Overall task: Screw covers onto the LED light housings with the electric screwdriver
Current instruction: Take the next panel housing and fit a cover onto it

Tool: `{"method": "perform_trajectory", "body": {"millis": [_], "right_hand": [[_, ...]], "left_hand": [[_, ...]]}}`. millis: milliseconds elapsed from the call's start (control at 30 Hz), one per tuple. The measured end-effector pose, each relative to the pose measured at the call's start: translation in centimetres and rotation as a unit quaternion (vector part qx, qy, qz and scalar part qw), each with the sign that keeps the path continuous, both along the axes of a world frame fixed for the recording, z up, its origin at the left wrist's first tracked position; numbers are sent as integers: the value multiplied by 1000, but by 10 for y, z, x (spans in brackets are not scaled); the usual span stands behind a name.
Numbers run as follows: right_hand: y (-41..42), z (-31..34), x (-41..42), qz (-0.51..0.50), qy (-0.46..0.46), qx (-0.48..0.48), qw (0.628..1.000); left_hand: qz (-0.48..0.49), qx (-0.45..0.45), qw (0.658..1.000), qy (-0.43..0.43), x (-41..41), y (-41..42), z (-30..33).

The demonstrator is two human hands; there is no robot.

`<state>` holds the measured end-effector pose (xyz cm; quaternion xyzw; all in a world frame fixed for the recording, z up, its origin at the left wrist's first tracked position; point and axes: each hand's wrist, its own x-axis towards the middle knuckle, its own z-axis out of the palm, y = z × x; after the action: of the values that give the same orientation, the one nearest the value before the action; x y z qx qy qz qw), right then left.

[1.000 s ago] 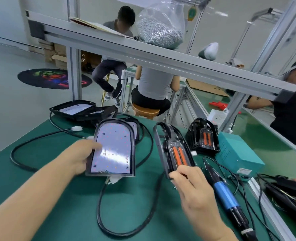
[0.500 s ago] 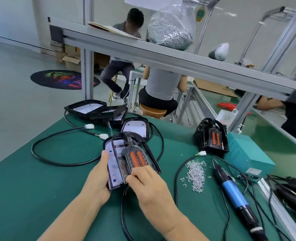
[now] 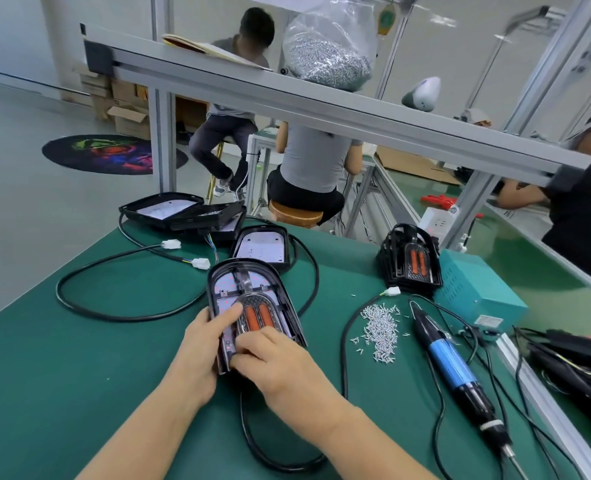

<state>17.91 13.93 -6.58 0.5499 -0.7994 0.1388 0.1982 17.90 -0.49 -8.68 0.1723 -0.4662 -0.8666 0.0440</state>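
Now both hands work on the LED light housing (image 3: 252, 299) at the table's middle. The left hand (image 3: 197, 355) grips its nine o'clock edge, thumb laid across the cover (image 3: 259, 315); the right hand (image 3: 276, 365) curls its fingers onto the cover's six o'clock end. At three o'clock lies a pile of screws (image 3: 380, 332), then the electric screwdriver (image 3: 453, 368), untouched. More covers (image 3: 412, 261) stand stacked at one o'clock on the green table (image 3: 79, 358).
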Motion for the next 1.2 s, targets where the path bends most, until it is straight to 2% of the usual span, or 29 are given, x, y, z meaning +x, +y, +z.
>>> {"method": "perform_trajectory", "body": {"millis": [67,300,467,533,567,600,633,667,733,800,867,933,1000,1133,1200], "right_hand": [[6,-1,-4,24,17,-3,1000],[12,-8,-13,17,37,-45,998],[17,-8,-14,38,-70,-43,996],[24,-2,-12,-9,-111,-98,989],[31,1,-12,-64,-122,-138,981],[39,6,-13,-145,-131,-163,967],[51,12,-16,-247,-143,-146,947],[64,16,-18,-354,-160,-78,918],[91,19,-20,-517,-219,90,823],[104,13,-13,-545,-304,168,763],[108,5,-6,-540,-360,166,742],[108,1,-3,-524,-393,140,743],[106,0,-7,-519,-381,115,756],[97,-3,-27,-549,-228,74,800],[92,-1,-38,-546,-183,56,815]], "left_hand": [[0,-38,999,-9,0,2,-3],[0,-53,999,-9,-1,5,-8],[57,-54,997,-12,-3,11,-8],[63,-55,996,-17,-5,11,-9],[63,-55,996,-20,-6,9,-10],[64,-54,996,-23,-6,7,-12],[66,-48,996,-25,-7,5,-13],[70,-41,996,-26,-7,3,-14],[79,-35,996,-24,-7,0,-15],[82,-31,996,-22,-7,-2,-15],[79,-21,996,-21,-6,-4,-14],[71,-17,997,-23,-4,-6,-13],[63,-17,998,-18,0,-9,-14],[52,-27,998,-4,8,-14,-14],[48,-28,998,3,11,-16,-14]]}}
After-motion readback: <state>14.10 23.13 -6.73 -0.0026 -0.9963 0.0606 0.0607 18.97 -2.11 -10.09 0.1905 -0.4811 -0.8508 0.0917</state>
